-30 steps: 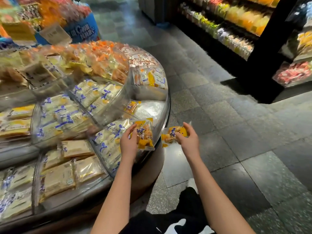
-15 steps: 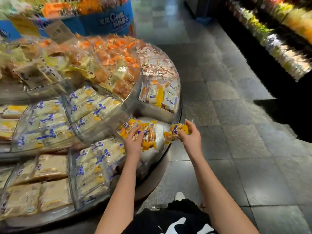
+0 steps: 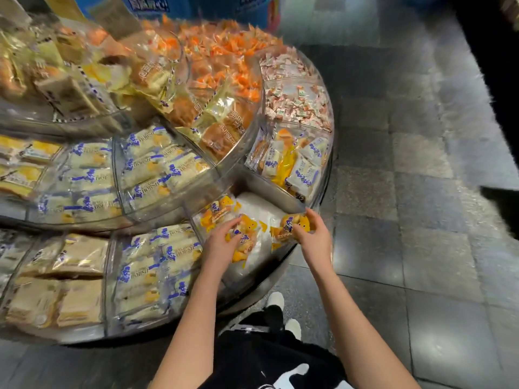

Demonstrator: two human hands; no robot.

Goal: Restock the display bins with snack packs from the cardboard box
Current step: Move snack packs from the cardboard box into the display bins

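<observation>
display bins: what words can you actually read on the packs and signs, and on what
"HORSH": white and blue packs, printed sideways.
Blue banner at top: white characters, cut off and blurred, unreadable.
Yellow packs held by left hand and right hand: blue print too blurred.
Paper cards at top: unreadable.

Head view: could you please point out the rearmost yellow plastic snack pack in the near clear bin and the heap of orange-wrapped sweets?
Rearmost yellow plastic snack pack [image 3: 217,213], head view, its printed front.
Heap of orange-wrapped sweets [image 3: 224,60], head view, middle of the heap.
</observation>
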